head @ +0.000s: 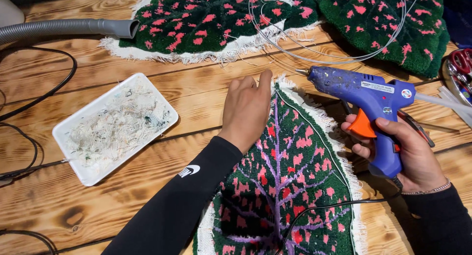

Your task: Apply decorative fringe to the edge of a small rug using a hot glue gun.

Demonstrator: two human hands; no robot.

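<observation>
My left hand [247, 110] rests flat on the upper left edge of a leaf-shaped tufted rug [290, 186], green with pink spots and purple veins, lying on the wooden table [98, 211]. Its index finger presses down near the rug's pointed tip. My right hand [408, 152] grips a blue hot glue gun [366, 95] with an orange trigger, a finger on the trigger. The metal nozzle points left, just right of the rug's tip and the left fingertip. A black cord runs from the gun across the rug.
A white tray [88, 174] of thread scraps sits at left. Two more green and pink leaf rugs [196, 19] [388, 24] lie at the back with a wire loop [314, 53]. A grey hose [69, 28] and black cables [29, 137] occupy the left.
</observation>
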